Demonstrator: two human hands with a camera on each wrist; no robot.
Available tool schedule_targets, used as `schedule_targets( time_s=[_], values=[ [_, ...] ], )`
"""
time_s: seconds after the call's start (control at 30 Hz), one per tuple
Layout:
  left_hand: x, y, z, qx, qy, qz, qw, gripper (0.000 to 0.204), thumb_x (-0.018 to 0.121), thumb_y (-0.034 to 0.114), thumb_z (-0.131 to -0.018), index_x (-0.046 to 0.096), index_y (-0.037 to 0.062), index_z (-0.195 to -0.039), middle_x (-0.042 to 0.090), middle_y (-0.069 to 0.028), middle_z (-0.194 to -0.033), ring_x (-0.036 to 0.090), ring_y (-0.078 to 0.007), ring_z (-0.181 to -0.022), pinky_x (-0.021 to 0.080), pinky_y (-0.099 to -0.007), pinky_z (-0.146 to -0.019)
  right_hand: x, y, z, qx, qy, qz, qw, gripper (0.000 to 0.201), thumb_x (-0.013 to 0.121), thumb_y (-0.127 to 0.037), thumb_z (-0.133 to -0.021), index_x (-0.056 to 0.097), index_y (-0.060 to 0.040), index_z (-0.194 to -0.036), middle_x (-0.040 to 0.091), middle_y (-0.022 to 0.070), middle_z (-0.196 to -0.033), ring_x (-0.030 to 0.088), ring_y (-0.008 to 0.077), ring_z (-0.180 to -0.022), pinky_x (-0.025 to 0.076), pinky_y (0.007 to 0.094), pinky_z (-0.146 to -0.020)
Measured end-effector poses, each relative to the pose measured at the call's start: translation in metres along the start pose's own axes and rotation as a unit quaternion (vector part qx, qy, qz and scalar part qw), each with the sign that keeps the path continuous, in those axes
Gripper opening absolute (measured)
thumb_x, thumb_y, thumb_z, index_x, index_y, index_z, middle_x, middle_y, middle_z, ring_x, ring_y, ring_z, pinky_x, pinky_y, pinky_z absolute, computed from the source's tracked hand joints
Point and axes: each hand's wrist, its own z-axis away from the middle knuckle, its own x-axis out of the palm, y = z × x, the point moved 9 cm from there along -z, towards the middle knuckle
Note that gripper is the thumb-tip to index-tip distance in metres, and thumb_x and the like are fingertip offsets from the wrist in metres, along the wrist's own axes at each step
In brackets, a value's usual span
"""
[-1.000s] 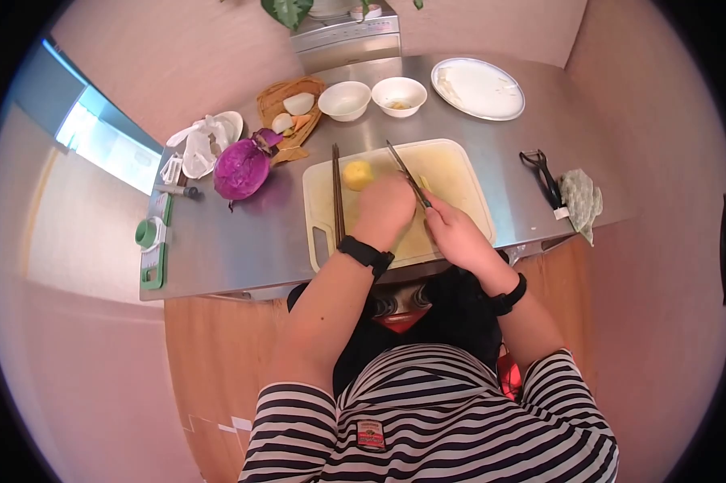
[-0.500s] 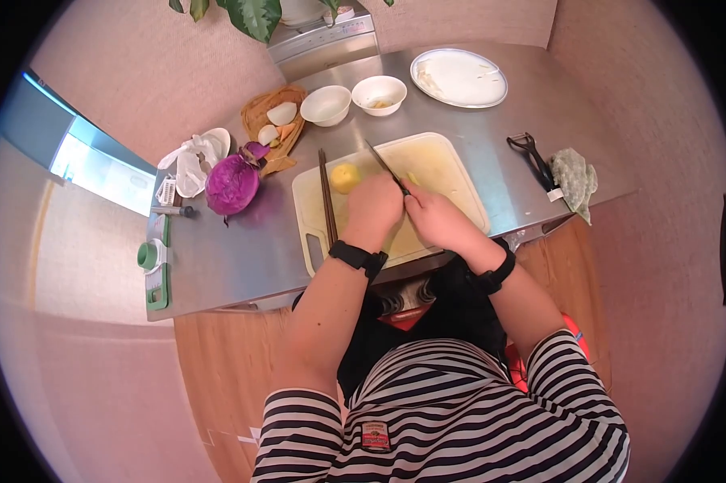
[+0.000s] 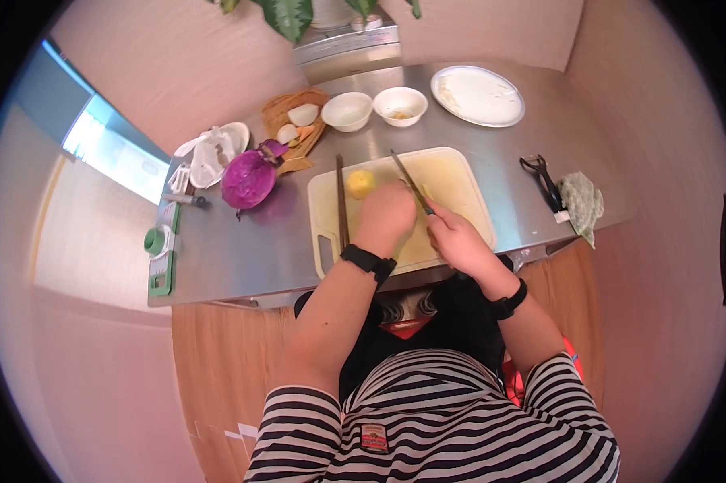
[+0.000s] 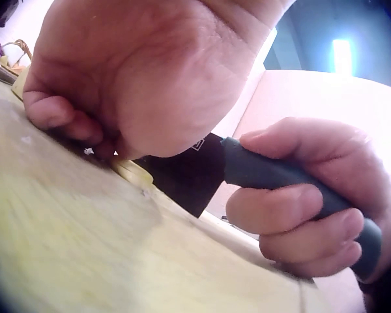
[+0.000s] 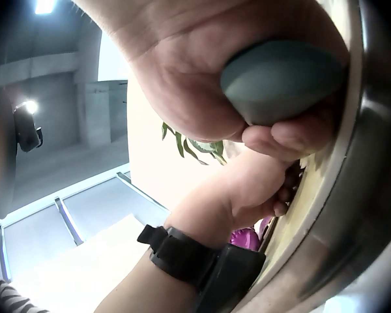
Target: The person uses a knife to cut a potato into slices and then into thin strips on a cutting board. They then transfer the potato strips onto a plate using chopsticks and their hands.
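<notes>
On the cutting board, the right hand grips the knife beside the left hand, whose curled fingertips pin a yellow piece and risk a nick.

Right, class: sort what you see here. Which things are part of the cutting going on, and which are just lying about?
In use:
left hand
right hand
knife
cutting board
yellow piece

Lying about:
red cabbage
peeler
plate
two bowls
chopsticks

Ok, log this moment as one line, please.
right hand: grips knife | left hand: pins yellow piece on board | potato: beside left hand
</notes>
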Motion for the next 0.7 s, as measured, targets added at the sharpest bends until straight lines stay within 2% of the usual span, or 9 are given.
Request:
schedule_targets(
  time_s=[0.13, 0.2, 0.33, 0.47, 0.67, 0.7],
  values=[
    [-0.007, -0.004, 0.002, -0.035, 0.013, 0.035, 0.999, 0.020, 0.053, 0.016, -0.091, 0.066, 0.0001, -0.092, 0.068, -0.0196, -0.096, 0.067, -0.0381, -0.087, 0.053, -0.0487, -0.076, 0.001, 0.001, 0.003, 0.061, -0.013, -0.041, 0.997, 0.050, 0.040, -0.022, -0.102, 0.042, -0.0042, -0.148, 0.043, -0.0018, -0.060, 0.040, 0.0089, -0.045, 0.038, 0.0271, -0.043],
    [-0.012, 0.004, 0.005, -0.003, 0.012, 0.024, 1.000, 0.023, 0.051, 0.018, -0.092, 0.065, -0.0013, -0.093, 0.067, -0.0213, -0.096, 0.067, -0.0389, -0.087, 0.053, -0.0489, -0.076, 0.002, -0.001, 0.004, 0.061, -0.024, -0.040, 0.997, 0.050, 0.040, -0.022, -0.102, 0.041, -0.0040, -0.148, 0.044, -0.0016, -0.061, 0.041, 0.0091, -0.046, 0.039, 0.0268, -0.044],
    [-0.013, -0.001, 0.007, -0.031, 0.027, 0.065, 0.997, 0.025, 0.049, 0.018, -0.093, 0.063, -0.0020, -0.097, 0.067, -0.0225, -0.095, 0.067, -0.0394, -0.088, 0.053, -0.0491, -0.076, 0.002, 0.002, 0.001, 0.050, -0.029, -0.041, 0.997, 0.051, 0.040, -0.022, -0.102, 0.039, -0.0029, -0.149, 0.044, -0.0021, -0.062, 0.041, 0.0091, -0.047, 0.038, 0.0267, -0.045],
    [-0.013, -0.002, 0.009, -0.056, 0.004, 0.088, 0.995, 0.025, 0.047, 0.019, -0.094, 0.061, -0.0014, -0.101, 0.068, -0.0223, -0.096, 0.066, -0.0394, -0.089, 0.052, -0.0492, -0.077, 0.003, 0.001, -0.001, 0.065, -0.039, -0.045, 0.996, 0.052, 0.040, -0.022, -0.102, 0.038, -0.0024, -0.150, 0.043, -0.0023, -0.062, 0.041, 0.0092, -0.047, 0.038, 0.0268, -0.045],
    [-0.015, -0.001, 0.010, -0.057, 0.007, 0.087, 0.995, 0.024, 0.048, 0.018, -0.093, 0.062, -0.0006, -0.101, 0.068, -0.0211, -0.096, 0.066, -0.0386, -0.091, 0.052, -0.0481, -0.078, -0.001, -0.001, -0.006, 0.040, -0.027, 0.025, 0.999, 0.051, 0.041, -0.023, -0.102, 0.040, -0.0013, -0.148, 0.045, 0.0001, -0.061, 0.044, 0.0109, -0.051, 0.042, 0.0295, -0.050],
    [-0.016, 0.001, 0.010, -0.054, 0.004, 0.080, 0.995, 0.024, 0.049, 0.018, -0.093, 0.062, -0.0006, -0.101, 0.068, -0.0207, -0.096, 0.066, -0.0381, -0.091, 0.052, -0.0476, -0.078, -0.001, -0.002, -0.008, 0.042, -0.030, 0.060, 0.997, 0.051, 0.040, -0.023, -0.101, 0.041, 0.0001, -0.147, 0.054, 0.0071, -0.068, 0.053, 0.0175, -0.059, 0.046, 0.0323, -0.058]
  ],
)
